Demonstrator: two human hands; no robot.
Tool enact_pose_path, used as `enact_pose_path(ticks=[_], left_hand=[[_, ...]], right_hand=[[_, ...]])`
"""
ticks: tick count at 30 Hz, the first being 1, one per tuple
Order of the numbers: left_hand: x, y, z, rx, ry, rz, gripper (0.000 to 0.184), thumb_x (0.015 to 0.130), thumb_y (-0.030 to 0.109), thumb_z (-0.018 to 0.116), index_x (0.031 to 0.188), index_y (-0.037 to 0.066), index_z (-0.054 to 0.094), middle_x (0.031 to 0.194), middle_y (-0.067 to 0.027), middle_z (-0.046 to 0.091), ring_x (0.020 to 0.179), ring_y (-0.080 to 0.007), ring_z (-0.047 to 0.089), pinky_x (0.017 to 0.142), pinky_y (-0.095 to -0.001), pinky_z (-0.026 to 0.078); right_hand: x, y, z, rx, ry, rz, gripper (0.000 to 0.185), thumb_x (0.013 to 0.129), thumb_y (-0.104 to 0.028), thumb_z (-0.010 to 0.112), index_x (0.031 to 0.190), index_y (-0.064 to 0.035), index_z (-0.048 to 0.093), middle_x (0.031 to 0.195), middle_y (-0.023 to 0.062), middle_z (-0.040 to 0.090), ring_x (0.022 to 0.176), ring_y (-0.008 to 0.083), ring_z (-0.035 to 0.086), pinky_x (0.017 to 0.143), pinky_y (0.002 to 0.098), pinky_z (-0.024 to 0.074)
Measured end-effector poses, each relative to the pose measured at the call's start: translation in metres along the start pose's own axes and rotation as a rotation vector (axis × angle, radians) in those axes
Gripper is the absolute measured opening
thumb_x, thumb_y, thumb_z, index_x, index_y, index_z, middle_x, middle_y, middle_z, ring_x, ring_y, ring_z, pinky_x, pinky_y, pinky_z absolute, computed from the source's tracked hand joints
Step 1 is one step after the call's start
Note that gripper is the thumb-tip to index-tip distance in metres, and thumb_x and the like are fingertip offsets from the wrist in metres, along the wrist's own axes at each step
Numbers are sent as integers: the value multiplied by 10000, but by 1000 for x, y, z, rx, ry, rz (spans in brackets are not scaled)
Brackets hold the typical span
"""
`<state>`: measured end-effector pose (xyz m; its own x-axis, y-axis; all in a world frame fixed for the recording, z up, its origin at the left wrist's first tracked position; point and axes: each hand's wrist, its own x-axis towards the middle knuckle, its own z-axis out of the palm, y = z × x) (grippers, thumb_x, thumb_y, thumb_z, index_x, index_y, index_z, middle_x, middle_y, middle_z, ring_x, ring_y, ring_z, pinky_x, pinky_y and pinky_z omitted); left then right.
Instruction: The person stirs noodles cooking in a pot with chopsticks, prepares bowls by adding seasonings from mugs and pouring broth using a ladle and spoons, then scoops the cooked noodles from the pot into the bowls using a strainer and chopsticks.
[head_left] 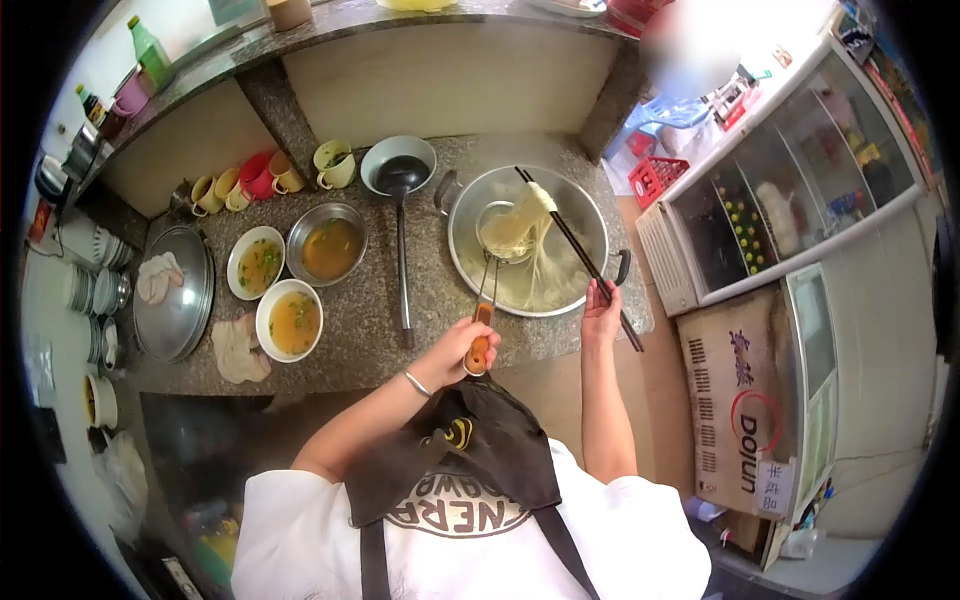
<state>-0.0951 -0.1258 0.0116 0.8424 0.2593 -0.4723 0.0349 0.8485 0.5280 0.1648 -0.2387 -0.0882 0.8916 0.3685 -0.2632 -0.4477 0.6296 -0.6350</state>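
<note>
My left hand (466,346) is closed round the orange-brown handle of a wire strainer (488,285). The strainer's basket is over the large metal pot (602,205). Between the fingers of my right hand (601,312) is a pair of long dark chopsticks (580,250). Their far ends lift a bundle of pale noodles (533,225), which hangs down to the strainer and into the cloudy liquid in the pot. Where the lower noodles end is hidden in the liquid.
Left of the pot are a ladle (402,250) in a bowl (425,153), two white bowls of broth (257,262) (295,320), a metal bowl (327,247) and a lidded pot (185,320). Several mugs (285,172) line the back wall. A glass-door fridge (790,180) stands right.
</note>
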Motion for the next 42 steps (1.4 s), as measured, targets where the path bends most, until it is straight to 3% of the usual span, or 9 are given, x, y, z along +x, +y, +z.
enact_pose_path(ticks=[12,23,29,34,38,41,42], left_hand=[[38,10,21,-65,-18,49,62,868,80,435,865,36,392,766,-69,513,566,-131,534,472,-259,474],[58,9,32,-111,-15,76,56,873,83,424,871,39,389,749,-57,510,548,-114,537,462,-241,478],[55,3,27,-97,-50,91,61,873,85,421,899,43,387,746,-54,512,545,-112,532,462,-241,477],[46,-4,20,-121,-53,68,113,862,82,434,954,60,372,754,-47,501,537,-110,531,439,-237,463],[27,2,19,-139,-26,35,201,858,67,430,1047,56,362,750,-45,489,499,-112,525,403,-230,446],[-4,18,18,-59,-26,2,130,850,85,459,965,68,402,745,-47,511,519,-118,527,423,-253,450],[-17,27,18,-25,-21,-33,230,859,70,441,1075,55,364,744,-50,503,493,-118,525,397,-237,438]], right_hand=[[20,-83,102,-135,-189,-145,318,920,-273,436,1038,6,534,933,119,603,903,215,601,812,294,496],[32,-110,115,-203,-259,-207,336,915,-303,443,1036,-2,531,940,113,603,882,203,602,807,291,490],[32,-94,84,-356,-211,-182,315,911,-279,446,1015,4,534,940,126,600,841,217,614,754,303,507],[24,-102,57,-793,-298,-217,310,913,-253,435,962,30,552,881,147,607,743,208,626,693,300,522],[29,-134,47,-776,-208,-349,319,915,-248,420,933,38,560,832,135,606,710,196,619,667,283,517],[52,-136,18,-762,-163,-250,305,908,-260,433,921,16,562,830,120,610,712,192,618,673,287,520],[62,-127,8,-728,-155,-157,297,901,-264,447,924,9,562,829,118,610,716,195,618,679,292,521]])
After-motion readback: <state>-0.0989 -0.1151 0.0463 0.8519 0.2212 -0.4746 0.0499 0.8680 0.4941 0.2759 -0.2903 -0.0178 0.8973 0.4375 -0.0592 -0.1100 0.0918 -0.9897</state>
